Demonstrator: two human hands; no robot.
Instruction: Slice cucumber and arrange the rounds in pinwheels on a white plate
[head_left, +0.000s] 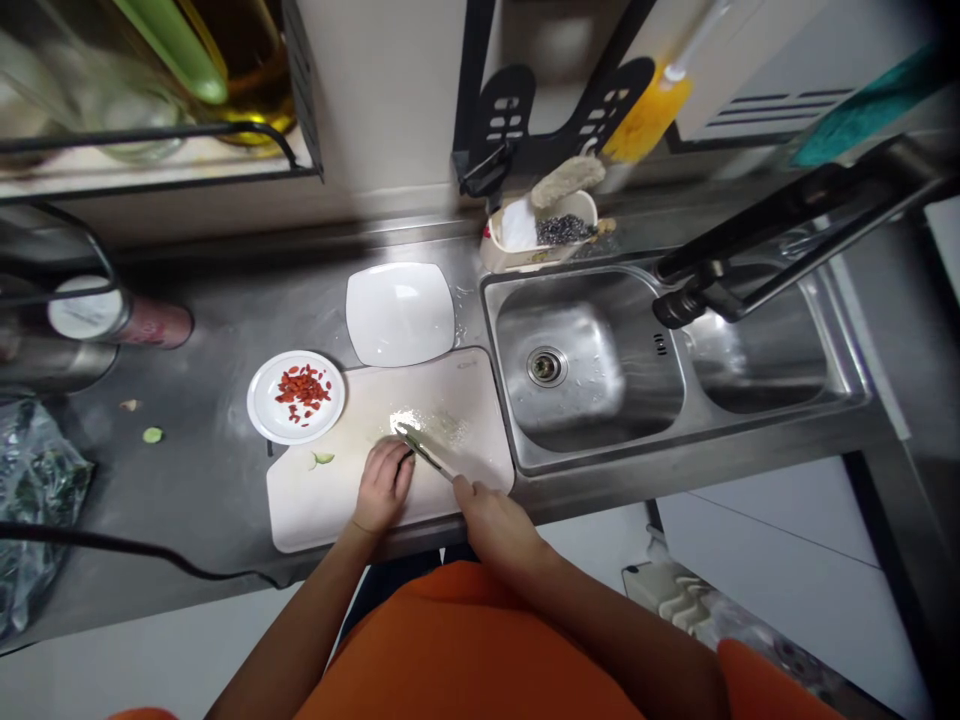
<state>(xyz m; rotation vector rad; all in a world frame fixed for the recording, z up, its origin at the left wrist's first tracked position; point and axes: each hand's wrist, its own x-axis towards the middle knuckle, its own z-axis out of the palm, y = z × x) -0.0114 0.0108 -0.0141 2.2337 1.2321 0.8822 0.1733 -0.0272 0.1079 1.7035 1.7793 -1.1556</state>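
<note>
My right hand [495, 520] grips the handle of a knife [426, 453], its blade slanting up and left over the white cutting board [465, 400]. Beside the blade, my left hand [385, 482] rests on the board with fingers curled. A dark sliver shows at its fingertips, but what it holds is mostly hidden. Small pale-green pieces [322, 458] lie on the board left of that hand. Wet marks glisten beyond the knife tip. A white plate [259, 408] with red dried berries [304, 388] overlaps the board's upper left corner. Behind the board lies a bare white square plate [401, 312].
A double steel sink [592, 350] with a black faucet [679, 305] is on the right. Behind it stands a caddy [517, 258] with scrubbers. Leftward are a red canister [154, 322], a green slice [153, 435], a plastic bag [45, 480] and a black cord [150, 550].
</note>
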